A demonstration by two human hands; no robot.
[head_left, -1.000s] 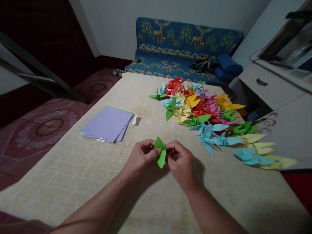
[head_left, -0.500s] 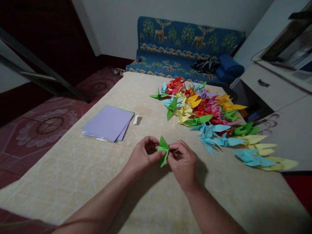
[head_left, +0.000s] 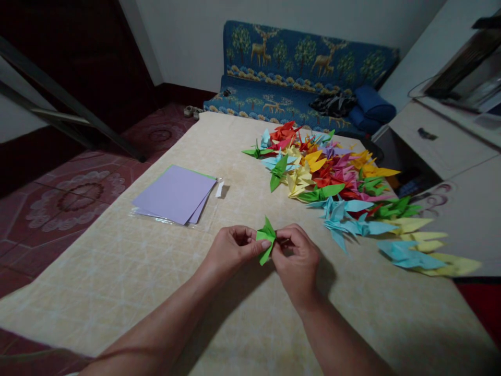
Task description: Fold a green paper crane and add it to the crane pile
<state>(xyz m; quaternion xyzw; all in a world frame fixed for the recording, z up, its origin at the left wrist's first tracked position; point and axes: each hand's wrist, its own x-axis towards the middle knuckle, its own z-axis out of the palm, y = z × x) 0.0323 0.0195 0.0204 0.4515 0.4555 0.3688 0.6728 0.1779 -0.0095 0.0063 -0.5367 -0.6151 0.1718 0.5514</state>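
A small folded piece of green paper (head_left: 266,241) is pinched between both hands just above the table (head_left: 117,271). My left hand (head_left: 230,249) grips its left side with thumb and fingers closed. My right hand (head_left: 298,258) is closed on its right side. A heap of folded paper cranes (head_left: 332,180) in many colours lies to the right and beyond the hands. A stack of lilac paper sheets (head_left: 174,194) on a clear plastic sleeve rests to the left.
A blue sofa with a deer pattern (head_left: 297,73) stands past the far table edge. A white cabinet with a drawer (head_left: 442,146) is at the right. Red patterned floor tiles (head_left: 66,198) show at the left.
The green paper has been folded narrower and turned between my fingers; both hands have shifted slightly right. The view has tilted a little.
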